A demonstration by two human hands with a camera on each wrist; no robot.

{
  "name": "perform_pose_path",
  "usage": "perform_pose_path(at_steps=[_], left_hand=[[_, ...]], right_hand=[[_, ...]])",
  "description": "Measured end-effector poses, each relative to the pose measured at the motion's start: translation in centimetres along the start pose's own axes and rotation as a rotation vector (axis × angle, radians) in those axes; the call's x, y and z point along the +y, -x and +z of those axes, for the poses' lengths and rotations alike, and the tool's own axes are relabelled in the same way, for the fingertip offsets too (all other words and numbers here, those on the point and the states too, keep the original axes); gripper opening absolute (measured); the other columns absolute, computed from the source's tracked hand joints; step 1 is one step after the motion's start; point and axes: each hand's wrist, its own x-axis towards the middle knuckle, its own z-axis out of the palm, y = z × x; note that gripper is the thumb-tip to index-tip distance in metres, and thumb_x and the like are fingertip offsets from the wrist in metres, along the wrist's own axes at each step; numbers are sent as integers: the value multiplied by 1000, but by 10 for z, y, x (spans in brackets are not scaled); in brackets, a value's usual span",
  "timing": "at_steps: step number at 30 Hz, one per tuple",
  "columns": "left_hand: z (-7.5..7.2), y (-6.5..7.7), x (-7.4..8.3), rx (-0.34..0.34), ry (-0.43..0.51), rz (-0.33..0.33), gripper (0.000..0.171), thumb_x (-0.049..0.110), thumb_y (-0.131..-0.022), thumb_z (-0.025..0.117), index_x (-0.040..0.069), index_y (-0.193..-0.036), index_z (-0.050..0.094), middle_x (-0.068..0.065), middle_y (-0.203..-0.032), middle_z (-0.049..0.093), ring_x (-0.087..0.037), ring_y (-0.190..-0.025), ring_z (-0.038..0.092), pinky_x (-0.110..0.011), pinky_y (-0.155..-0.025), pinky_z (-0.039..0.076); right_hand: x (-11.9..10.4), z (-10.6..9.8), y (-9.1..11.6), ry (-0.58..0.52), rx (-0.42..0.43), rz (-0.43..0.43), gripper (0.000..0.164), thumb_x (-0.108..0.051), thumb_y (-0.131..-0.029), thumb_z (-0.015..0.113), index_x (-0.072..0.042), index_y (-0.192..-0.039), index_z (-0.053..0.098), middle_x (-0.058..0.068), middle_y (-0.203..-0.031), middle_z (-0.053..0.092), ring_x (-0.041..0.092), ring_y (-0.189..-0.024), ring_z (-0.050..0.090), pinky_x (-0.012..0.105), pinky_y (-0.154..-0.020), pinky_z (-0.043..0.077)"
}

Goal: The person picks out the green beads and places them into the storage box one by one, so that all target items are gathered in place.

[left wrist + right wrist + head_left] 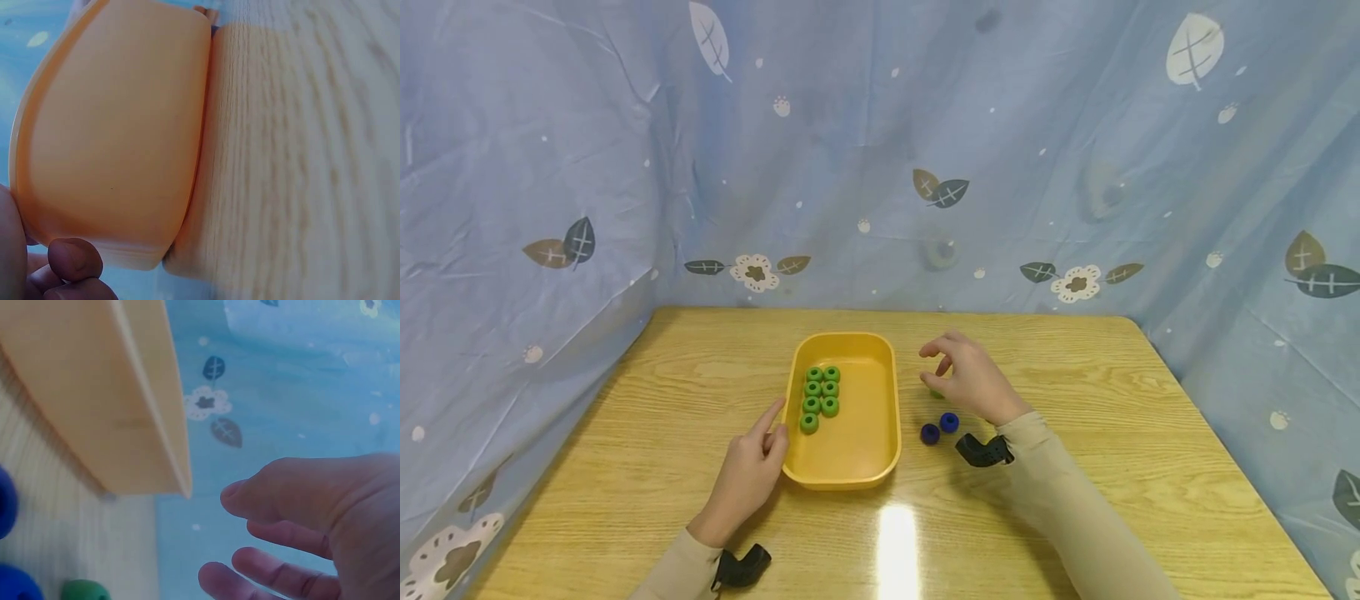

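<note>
A yellow tray [850, 454] stands on the table, with several green ring-shaped beads [812, 389] in two columns along its left side. My left hand [747, 475] is at the tray's left wall, its index finger stretched out to the rim. In the left wrist view, fingers [75, 259] touch the tray's end. My right hand [973, 379] hovers right of the tray, thumb and fingers apart with nothing between them. Under it a green bead [937, 393] is partly hidden; the right wrist view also shows this green bead [85, 590].
A dark blue bead [929, 433] and a brighter blue bead [950, 422] lie right of the tray, nearer than the green one. Blue leaf-patterned cloth [865, 167] hangs behind and beside the wooden table [700, 367]. Each wrist wears a black device [985, 451].
</note>
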Motion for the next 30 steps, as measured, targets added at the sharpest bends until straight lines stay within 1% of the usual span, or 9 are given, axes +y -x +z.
perform_pose_path(at_steps=[3,6,10,14,21,30], left_hand=[[-1,0,0,6,2,5,45,12,-108,52,0,-152,52,13,-52,31,4,-45,22,-19,-44,26],[-1,-1,0,12,0,13,45,11,-108,53,-1,-151,52,13,-53,31,4,-45,22,-19,-44,26],[0,0,0,9,-4,12,44,10,-108,53,0,-151,53,13,-53,31,3,-45,23,-20,-44,27],[1,0,-1,2,0,0,45,11,-108,53,0,-151,52,13,-52,31,3,-44,24,-20,-44,27],[2,1,0,-6,4,-21,45,10,-108,53,1,-152,52,12,-52,31,3,-45,24,-19,-45,27],[-1,2,3,-18,3,-45,46,12,-108,52,1,-153,51,11,-51,32,3,-44,23,-19,-45,27]], right_hand=[[6,4,1,14,-11,10,29,-13,-90,81,-5,-117,74,10,-110,66,17,-80,65,32,-71,55],[11,8,2,18,-34,47,29,-12,-90,80,-5,-118,74,12,-112,66,14,-76,62,30,-70,54],[18,13,4,35,-68,98,31,-12,-91,79,-3,-121,73,17,-117,66,13,-76,60,30,-70,53],[25,18,6,44,-88,121,34,-14,-92,79,-1,-123,72,19,-120,66,15,-78,61,31,-71,54],[32,23,8,62,-109,127,36,-13,-91,80,1,-124,71,19,-119,66,17,-81,63,33,-71,55],[34,25,8,76,-121,139,38,-12,-91,80,0,-126,70,19,-120,66,19,-82,64,34,-73,56]])
